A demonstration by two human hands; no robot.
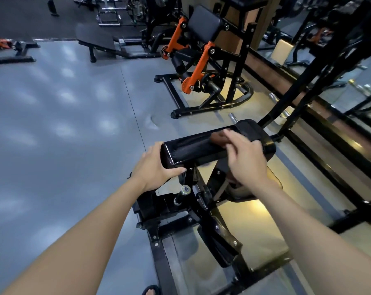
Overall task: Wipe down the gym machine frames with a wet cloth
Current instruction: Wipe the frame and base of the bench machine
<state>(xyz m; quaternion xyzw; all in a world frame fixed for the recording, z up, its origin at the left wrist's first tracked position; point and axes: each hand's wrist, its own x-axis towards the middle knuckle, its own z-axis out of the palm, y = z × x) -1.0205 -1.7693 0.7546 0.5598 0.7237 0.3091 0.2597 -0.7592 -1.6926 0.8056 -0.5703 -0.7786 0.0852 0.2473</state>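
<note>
I cannot find a wet cloth anywhere in my view; if one sits under my right hand point(247, 158), the blur there hides it. That hand is smeared by motion at about 1 o'clock from frame centre, so I cannot tell whether its grip is closed on anything; the fingers look loosely bent over the top of the black padded roller point(203, 145), and the back of the hand faces me. The roller's glossy skin mirrors the fingers faintly. My left hand point(156, 167) is sharper: at centre, its fingers wrap the near end cap of the roller and the thumb lies under its lower edge, a firm grasp on the pad. Both forearms run in from the bottom corners, bare, cut off by the frame edge. The black machine frame point(191, 211) carrying the roller drops away toward 6 o'clock, its lower bars partly lost in shadow and behind my right arm; a chrome-tipped peg point(183, 191) juts from it just beneath the left hand. No brand, label or writing is readable on any part. At 12 o'clock stands an orange-and-black machine point(193, 60), well apart on the grey floor point(63, 124). A mirror wall point(340, 92) fills the 2 o'clock side, its reflections dim. A sandalled toe point(151, 291) peeks in at the bottom edge.
</note>
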